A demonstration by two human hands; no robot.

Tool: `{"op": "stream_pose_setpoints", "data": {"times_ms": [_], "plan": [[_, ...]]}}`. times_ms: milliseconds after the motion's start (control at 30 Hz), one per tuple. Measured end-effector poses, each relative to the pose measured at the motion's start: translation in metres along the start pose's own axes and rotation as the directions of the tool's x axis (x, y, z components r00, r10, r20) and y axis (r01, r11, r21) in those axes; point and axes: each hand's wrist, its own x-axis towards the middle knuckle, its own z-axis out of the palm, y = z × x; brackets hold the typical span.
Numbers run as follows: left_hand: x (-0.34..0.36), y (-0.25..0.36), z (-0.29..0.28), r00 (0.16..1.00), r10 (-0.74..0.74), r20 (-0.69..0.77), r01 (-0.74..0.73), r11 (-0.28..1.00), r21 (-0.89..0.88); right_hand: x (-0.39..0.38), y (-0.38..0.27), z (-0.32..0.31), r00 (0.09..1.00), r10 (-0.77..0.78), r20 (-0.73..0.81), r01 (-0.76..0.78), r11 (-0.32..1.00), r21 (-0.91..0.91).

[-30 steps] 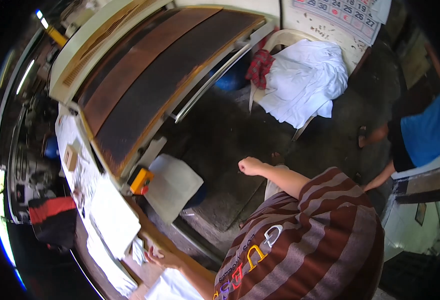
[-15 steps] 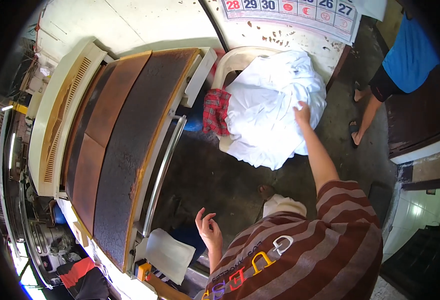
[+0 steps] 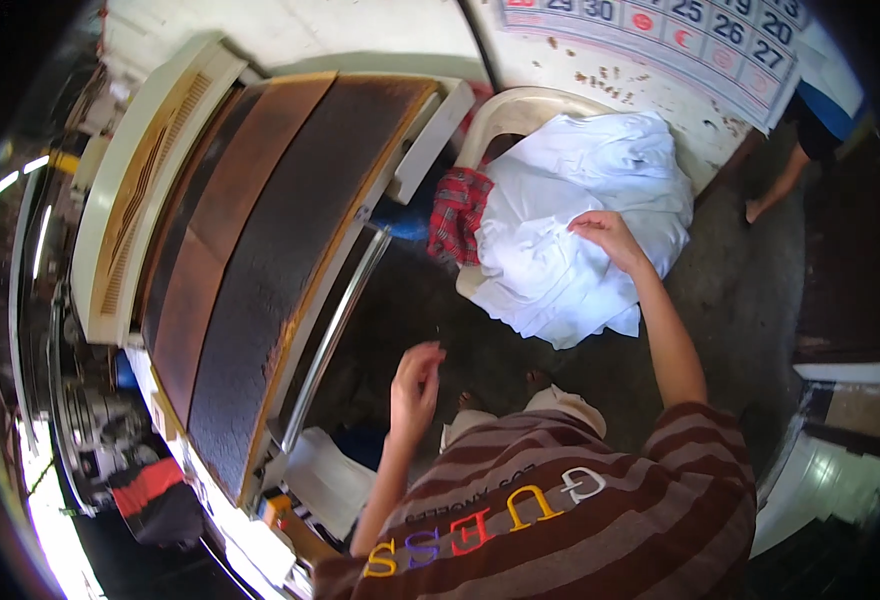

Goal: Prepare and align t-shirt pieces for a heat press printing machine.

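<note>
A heap of white cloth (image 3: 585, 230) hides most of a plastic chair (image 3: 520, 110). The wall calendar (image 3: 680, 45) is cut off at the top edge. Another person's leg (image 3: 785, 180) shows, the body out of view. The left hand (image 3: 415, 385) is motion-blurred.

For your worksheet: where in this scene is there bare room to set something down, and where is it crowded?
Bare: the dark floor between the press machine and the chair. Crowded: the chair, heaped with white cloth where the right hand rests; the left hand hovers free.
</note>
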Motion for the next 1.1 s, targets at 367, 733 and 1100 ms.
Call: {"op": "stream_pose_setpoints", "data": {"times_ms": [367,733,1100], "plan": [[0.089,0.121,-0.017,0.812,0.253,0.526,-0.015,0.910,-0.414,-0.067,-0.276,0.080,0.687,-0.257,0.679,0.369,0.929,-0.022],[0.061,0.125,-0.078,0.809,0.071,0.584,0.213,0.890,-0.403,-0.043,-0.280,0.121,0.644,-0.396,0.654,0.619,0.773,-0.142],[0.062,0.106,-0.026,0.909,-0.228,0.349,0.417,0.499,-0.759,-0.089,-0.229,0.137,0.786,-0.614,0.076,0.614,0.758,-0.221]]}}
